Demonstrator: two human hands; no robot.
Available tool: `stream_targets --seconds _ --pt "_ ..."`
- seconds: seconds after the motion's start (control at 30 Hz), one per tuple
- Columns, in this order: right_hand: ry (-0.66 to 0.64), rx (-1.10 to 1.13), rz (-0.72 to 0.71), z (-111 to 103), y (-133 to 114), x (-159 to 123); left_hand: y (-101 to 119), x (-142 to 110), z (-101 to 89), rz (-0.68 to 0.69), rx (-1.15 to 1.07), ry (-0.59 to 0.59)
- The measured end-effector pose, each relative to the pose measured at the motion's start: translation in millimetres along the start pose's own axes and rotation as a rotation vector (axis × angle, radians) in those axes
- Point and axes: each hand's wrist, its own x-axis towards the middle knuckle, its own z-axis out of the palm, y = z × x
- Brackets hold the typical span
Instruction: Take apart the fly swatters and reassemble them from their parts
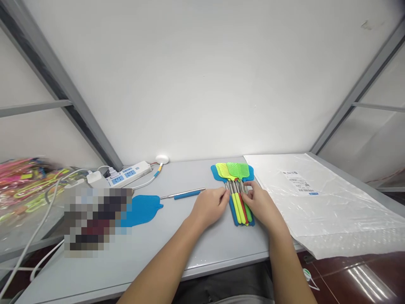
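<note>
A bundle of fly swatters [242,207] lies on the table in front of me, with mesh heads in blue, yellow and green pointing away. Their metal rods end in blue, yellow, red and green handles pointing toward me. My left hand [209,207] is closed against the bundle's left side, its fingers curled. From the right, my right hand [260,204] grips the rods and upper handles; some fingers are hidden. Left of my hands lies a metal rod with a blue handle [190,194]. A flat blue swatter head [144,210] lies beside the rod's tip.
A white power strip [129,174] with plugs and cables stands at the back left. Nearer me is a blurred-out object [98,221]. Colourful items in clear plastic [34,185] lie far left. A white bubble-wrap package [316,202] overhangs the table's right front edge.
</note>
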Motion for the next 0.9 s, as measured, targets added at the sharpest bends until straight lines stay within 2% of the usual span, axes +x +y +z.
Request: stream_targets --seconds 0.4,0.7,0.9 --pt "0.019 -0.037 -0.060 1.0 -5.6 -2.3 11.3 -5.5 0.8 0.098 -0.028 -0.133" --pt "0.036 -0.048 -0.042 4.4 -4.9 -6.8 15.8 -11.0 -1.5 0.132 -0.105 -0.248" --pt "0.060 -0.047 -0.046 5.3 -4.9 -8.1 17.0 -10.7 2.5 0.139 -0.071 -0.249"
